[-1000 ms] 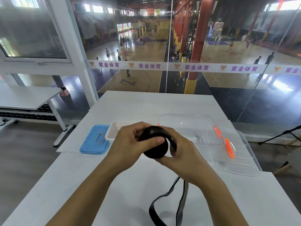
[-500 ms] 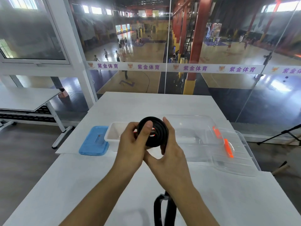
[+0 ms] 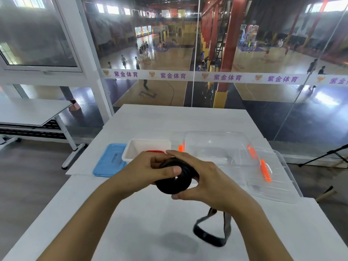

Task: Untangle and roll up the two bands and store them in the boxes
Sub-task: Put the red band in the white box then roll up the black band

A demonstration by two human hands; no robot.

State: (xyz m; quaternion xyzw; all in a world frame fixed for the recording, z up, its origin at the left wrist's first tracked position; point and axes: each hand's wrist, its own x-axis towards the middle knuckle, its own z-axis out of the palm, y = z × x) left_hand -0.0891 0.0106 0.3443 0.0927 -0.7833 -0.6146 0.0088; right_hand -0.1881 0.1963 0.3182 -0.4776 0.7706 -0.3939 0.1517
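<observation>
A black band (image 3: 174, 183) is wound into a thick coil held above the white table (image 3: 150, 223). My left hand (image 3: 145, 171) grips the coil from the left, thumb across its top. My right hand (image 3: 205, 182) cups it from the right. The band's loose tail (image 3: 211, 234) hangs in a loop below my right wrist. A small white box (image 3: 148, 146) stands just behind my hands, with a red band (image 3: 154, 151) showing inside it. To its right stands a large clear box (image 3: 216, 147).
A blue lid (image 3: 110, 161) lies left of the white box. A clear lid with orange clips (image 3: 263, 170) leans at the clear box's right. A glass wall runs behind the table. Another table (image 3: 32, 112) stands at the left.
The coil was turned upright facing me half a second ago; now it is tipped flatter and lower between my hands. The hanging tail has become shorter and swung into view.
</observation>
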